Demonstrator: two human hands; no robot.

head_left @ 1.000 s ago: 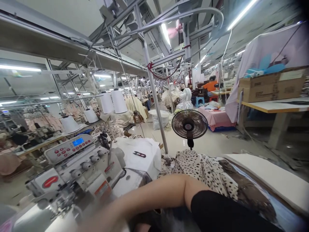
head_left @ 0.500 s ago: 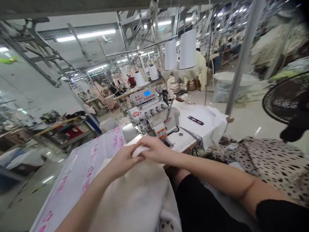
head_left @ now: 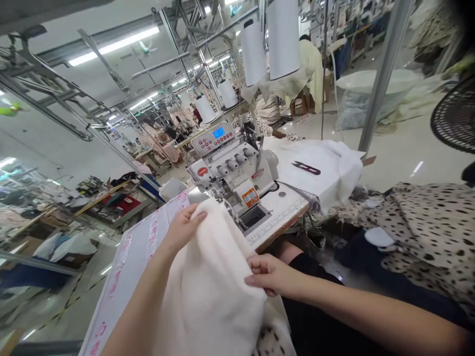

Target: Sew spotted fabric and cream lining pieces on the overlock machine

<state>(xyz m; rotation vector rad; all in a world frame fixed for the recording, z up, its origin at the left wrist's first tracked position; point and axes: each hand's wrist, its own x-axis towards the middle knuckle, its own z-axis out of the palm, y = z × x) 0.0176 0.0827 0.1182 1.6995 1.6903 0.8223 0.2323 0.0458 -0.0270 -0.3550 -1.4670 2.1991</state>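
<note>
A cream fleece fabric piece lies over my lap and the table edge. My left hand pinches its far corner just in front of the overlock sewing machine. My right hand grips the fabric's near right edge, stretching the edge between both hands. The machine's presser area sits just beyond the left hand.
White thread cones stand above the machine. Thread snips lie on a white cloth to its right. A heap of spotted fabric fills the right side, a black fan beyond it. A metal pole rises behind.
My view swung left and down to the machine. My hands, joined on the fabric half a second ago, have spread apart along its edge; the right hand pulled back toward me.
</note>
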